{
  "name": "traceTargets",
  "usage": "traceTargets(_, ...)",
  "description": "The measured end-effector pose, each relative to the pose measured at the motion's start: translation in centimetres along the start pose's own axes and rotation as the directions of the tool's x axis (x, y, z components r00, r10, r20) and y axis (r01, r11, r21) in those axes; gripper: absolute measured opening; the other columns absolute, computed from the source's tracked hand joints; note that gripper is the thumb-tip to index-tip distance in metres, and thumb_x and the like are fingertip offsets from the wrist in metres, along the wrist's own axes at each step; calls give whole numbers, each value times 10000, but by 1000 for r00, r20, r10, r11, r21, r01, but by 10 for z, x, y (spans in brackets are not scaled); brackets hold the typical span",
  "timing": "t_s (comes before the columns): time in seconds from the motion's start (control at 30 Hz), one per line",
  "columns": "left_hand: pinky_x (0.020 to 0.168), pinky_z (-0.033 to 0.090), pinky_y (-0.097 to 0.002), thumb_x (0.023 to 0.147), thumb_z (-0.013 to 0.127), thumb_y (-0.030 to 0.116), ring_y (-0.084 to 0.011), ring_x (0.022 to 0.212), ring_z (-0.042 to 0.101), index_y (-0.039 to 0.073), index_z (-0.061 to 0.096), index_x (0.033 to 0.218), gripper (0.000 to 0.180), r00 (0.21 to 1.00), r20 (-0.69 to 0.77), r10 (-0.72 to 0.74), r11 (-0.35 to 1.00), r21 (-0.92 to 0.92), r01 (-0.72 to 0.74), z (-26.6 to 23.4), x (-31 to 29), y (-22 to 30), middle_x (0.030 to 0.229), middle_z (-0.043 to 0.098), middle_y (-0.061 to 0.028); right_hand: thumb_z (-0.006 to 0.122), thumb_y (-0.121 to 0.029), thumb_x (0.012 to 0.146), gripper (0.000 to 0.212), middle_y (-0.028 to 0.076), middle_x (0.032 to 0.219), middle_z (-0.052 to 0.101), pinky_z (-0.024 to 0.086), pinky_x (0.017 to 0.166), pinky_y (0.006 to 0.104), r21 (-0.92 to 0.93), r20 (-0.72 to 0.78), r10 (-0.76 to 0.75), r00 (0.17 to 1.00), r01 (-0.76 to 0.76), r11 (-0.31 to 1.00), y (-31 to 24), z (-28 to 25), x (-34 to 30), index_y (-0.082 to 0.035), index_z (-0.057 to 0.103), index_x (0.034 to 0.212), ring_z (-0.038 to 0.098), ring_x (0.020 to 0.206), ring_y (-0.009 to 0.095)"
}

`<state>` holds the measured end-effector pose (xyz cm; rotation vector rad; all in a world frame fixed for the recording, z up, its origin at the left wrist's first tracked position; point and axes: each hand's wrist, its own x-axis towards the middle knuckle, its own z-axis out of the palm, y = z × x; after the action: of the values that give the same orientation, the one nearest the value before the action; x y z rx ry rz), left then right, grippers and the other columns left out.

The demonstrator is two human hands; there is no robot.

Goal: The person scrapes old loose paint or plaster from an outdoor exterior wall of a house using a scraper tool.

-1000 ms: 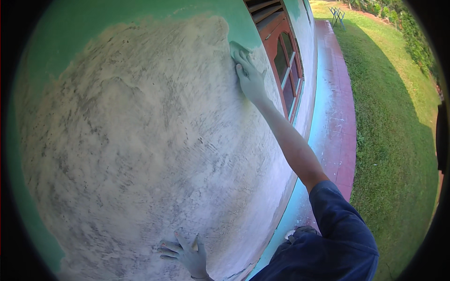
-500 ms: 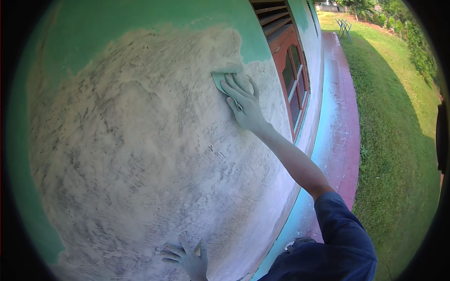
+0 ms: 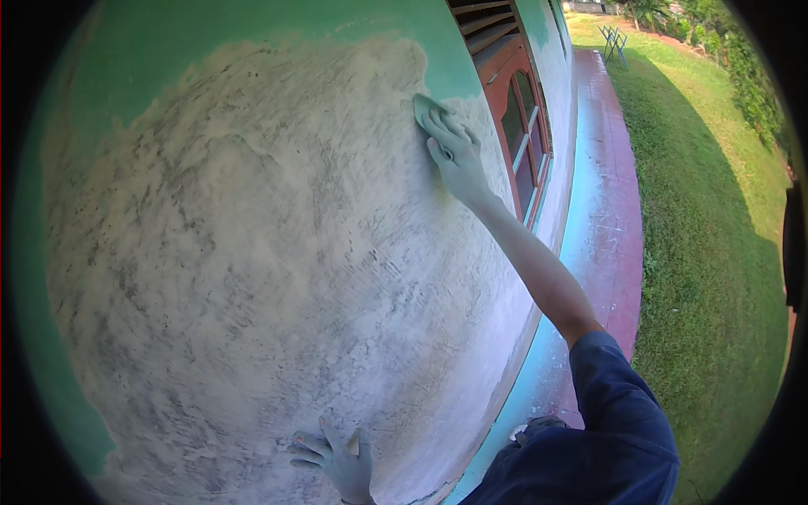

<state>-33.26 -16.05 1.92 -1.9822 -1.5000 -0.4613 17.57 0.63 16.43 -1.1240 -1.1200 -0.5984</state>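
My right hand (image 3: 459, 156), coated in pale dust, presses a green sheet of sandpaper (image 3: 427, 106) against the wall with its fingers laid over it. It is at the upper edge of a large bare patch (image 3: 252, 252), scraped down to mottled grey-white, close to the remaining green paint (image 3: 459, 71). Lower down, my left hand (image 3: 339, 465) rests on the bare wall with its fingers spread. A small pale spot shows between its thumb and forefinger; I cannot tell whether it is an object. A dark ring is on my right hand.
Right of my right hand stands a reddish-brown framed window (image 3: 522, 126) with a slatted vent (image 3: 488, 29) above. A light blue and red ledge (image 3: 602, 210) runs along the wall's foot. Beyond it lies grass (image 3: 707, 278), with a blue folding stand (image 3: 614, 44) far off.
My right hand has slid up and to the right along the wall with the sandpaper, nearer the green paint's edge. My left hand has stayed in about the same place.
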Motion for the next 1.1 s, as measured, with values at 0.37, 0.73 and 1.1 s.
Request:
traceTargets(0.37,983,-46,-779,842,581,576,-621,1353,-104,103,283,1491,856,1000,-22,17,997,74,-15,16,-2,-1,1545,-67,-309,437,-352,992,415,111,1343,563,169,1108,496,-93,24,-58,998,60,994,64,-15,8,-177,543,1353,440,1303,305)
traceTargets(0.73,950,38,-821,865,485,649,-719,1276,-7,104,195,1517,898,976,215,-47,991,-112,72,-28,6,5,1417,47,-501,426,-423,976,523,94,1424,439,191,1085,507,-254,207,581,787,-531,809,44,-51,16,-138,442,1414,385,1290,325)
traceTargets(1.1,926,21,-834,856,499,651,-740,1256,-25,95,231,1501,893,988,135,-71,995,-53,79,-16,5,6,1404,20,-518,462,-287,979,590,104,1566,245,156,1140,417,-62,102,310,945,-305,950,43,-15,-14,-120,264,1509,273,1368,337)
